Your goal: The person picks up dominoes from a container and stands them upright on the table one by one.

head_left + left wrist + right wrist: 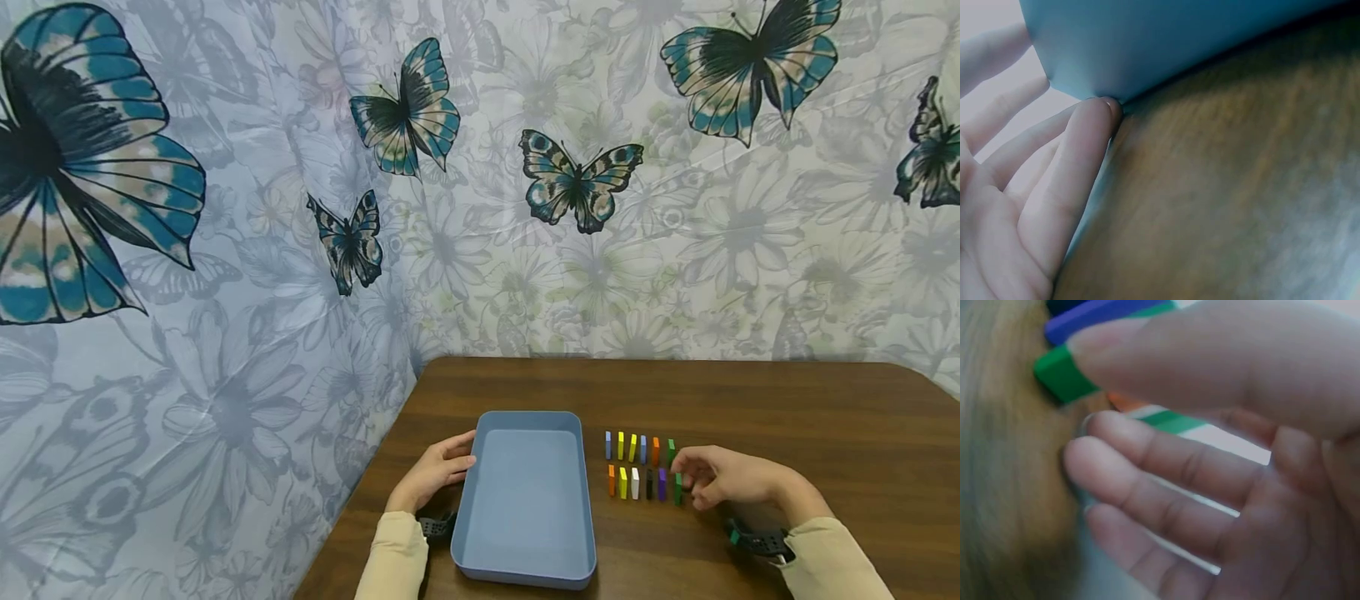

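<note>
A shallow light-blue tray [525,500] lies on the wooden table. At its left side is my left hand [438,471], fingers mostly straight, with fingertips touching the tray wall [1147,44]. To the tray's right, small domino-like blocks stand in two rows. My right hand [731,479] is at the rows' right end, fingers loosely bent. Closest to it are the front green block [678,490] and the back green block [671,451]. In the right wrist view, the thumb overlaps a green block [1063,375]; the index finger is mostly hidden behind it.
The back row also has blue, yellow and orange blocks [656,451]. In front stand orange, yellow, white [635,483], black and purple blocks [662,484]. Butterfly-patterned cloth walls [525,292] border the brown table [825,417] behind and at left.
</note>
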The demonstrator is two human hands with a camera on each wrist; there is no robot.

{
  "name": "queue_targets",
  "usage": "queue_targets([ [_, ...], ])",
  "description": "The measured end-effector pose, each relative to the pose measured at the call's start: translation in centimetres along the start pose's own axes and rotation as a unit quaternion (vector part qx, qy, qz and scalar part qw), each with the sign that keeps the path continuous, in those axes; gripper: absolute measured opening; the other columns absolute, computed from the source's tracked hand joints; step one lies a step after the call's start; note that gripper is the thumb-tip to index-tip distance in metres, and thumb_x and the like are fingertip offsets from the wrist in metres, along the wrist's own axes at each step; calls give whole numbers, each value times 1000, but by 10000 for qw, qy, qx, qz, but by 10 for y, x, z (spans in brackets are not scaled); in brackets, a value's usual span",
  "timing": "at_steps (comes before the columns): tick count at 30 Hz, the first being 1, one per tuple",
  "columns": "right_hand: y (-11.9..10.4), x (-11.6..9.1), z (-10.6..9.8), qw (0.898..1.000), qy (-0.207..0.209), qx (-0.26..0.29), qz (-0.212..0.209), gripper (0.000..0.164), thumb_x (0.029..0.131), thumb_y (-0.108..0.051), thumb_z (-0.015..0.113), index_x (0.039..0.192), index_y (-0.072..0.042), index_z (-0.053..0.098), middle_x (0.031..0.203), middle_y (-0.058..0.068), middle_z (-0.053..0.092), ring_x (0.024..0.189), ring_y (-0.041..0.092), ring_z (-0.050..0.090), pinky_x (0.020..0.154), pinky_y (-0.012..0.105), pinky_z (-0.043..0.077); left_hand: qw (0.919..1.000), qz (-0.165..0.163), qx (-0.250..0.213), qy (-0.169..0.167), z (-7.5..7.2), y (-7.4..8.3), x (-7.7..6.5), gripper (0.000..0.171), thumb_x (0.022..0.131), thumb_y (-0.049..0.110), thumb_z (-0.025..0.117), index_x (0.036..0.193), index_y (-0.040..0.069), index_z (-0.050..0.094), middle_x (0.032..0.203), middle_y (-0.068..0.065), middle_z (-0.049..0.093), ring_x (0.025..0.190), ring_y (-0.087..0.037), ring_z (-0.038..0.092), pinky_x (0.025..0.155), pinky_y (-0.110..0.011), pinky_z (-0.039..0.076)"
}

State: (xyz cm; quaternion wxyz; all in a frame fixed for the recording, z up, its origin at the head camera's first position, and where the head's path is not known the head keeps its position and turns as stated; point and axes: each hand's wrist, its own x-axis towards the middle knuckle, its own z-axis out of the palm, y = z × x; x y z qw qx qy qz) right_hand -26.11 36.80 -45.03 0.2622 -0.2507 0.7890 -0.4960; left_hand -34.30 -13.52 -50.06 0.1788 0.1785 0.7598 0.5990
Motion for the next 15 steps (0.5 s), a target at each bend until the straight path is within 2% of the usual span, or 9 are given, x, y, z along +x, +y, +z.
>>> queue_targets([
  [5,-4,-12,-9,9999,61,-133,42,31,93,1,61,120,11,48,102,14,51,86,15,53,69,30,53,9999,-18,70,-73,-3,2,-3,66,101,29,62,158,12,33,153,-27,41,134,-39,53,106,-48,50],
  [8,-8,-18,-18,9961,420,-777,41,30,99,-8,59,121,10,51,106,13,57,88,9,57,71,27,52,9996,-87,188,-181,-5,3,-1,66,101,30,62,158,12,33,153,-27,41,134,-38,52,106,-47,51],
  [11,-15,-19,-27,9791,1097,-1703,192,36,102,-22,58,124,8,56,112,12,63,97,10,61,75,27,52,9982,-134,574,-147,-10,10,6,63,102,31,60,156,10,36,152,-26,43,134,-38,52,103,-46,52],
  [15,-26,-8,-42,9495,1888,-2441,570,46,103,-35,55,126,5,58,119,18,65,109,33,63,83,43,56,9897,-170,1424,33,-17,31,20,57,104,29,56,154,6,40,148,-25,49,132,-41,53,99,-49,55],
])
